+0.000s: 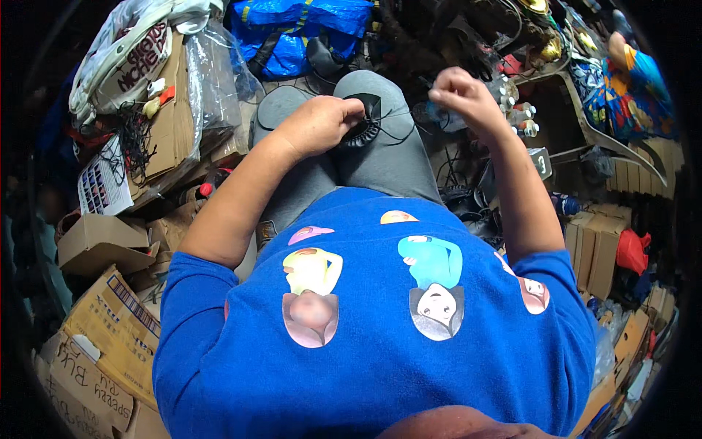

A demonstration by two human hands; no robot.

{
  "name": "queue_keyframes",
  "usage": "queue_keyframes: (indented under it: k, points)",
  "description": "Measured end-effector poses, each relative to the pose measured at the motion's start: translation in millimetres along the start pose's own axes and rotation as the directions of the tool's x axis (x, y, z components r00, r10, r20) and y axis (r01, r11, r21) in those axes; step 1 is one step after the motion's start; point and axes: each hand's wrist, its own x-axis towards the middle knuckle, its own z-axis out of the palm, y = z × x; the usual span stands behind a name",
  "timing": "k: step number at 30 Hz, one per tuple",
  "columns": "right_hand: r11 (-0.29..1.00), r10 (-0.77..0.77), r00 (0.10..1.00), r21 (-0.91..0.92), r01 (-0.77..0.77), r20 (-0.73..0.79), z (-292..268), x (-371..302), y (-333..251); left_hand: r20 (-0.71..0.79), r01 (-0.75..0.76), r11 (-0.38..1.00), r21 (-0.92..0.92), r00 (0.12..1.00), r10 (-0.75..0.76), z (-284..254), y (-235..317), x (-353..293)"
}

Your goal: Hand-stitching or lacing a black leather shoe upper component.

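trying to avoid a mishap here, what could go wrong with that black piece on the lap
The black piece could slide off the grey trousers if the left hand loosens its grip, since only that hand is clearly holding it. The thin dark strands hanging off it might tangle or snag. The right hand, raised out to the side, could perhaps knock the clear bottles beyond it, though how near they are is hard to tell.

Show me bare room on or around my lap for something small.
The gray trousers have bare patches: right thigh, between the black piece in the left hand and the blue shirt; left thigh, between forearm and shirt. Crowded around: cardboard box left, blue bag ahead, plastic bottles right.
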Motion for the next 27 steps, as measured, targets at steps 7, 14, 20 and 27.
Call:
queue_keyframes:
  k: [7, 14, 20, 27]
  points:
    - [0.921, -0.026, 0.999, -0.389, 0.037, 0.033, 11.0, 21.0, -28.2, -0.02, -0.04, 0.997, 0.068, 0.999, 0.041, -0.6, -7.2, 3.8]
    - [0.577, -0.11, 0.87, -0.682, 0.449, 0.48, 56.9, 25.2, -52.3, -0.01, -0.124, 0.989, 0.074, 0.992, 0.125, -1.3, -15.2, -2.0]
    - [0.643, -0.138, 0.932, -0.685, 0.341, 0.335, 14.4, 4.4, 7.3, -0.254, -0.008, 0.925, 0.38, 0.961, 0.113, -30.2, -61.6, -74.5]
    - [0.606, 0.12, 0.991, 0.795, -0.032, -0.052, 10.6, 37.5, -21.5, -0.439, -0.248, 0.767, -0.591, 0.897, -0.048, -80.5, 16.0, -57.4]
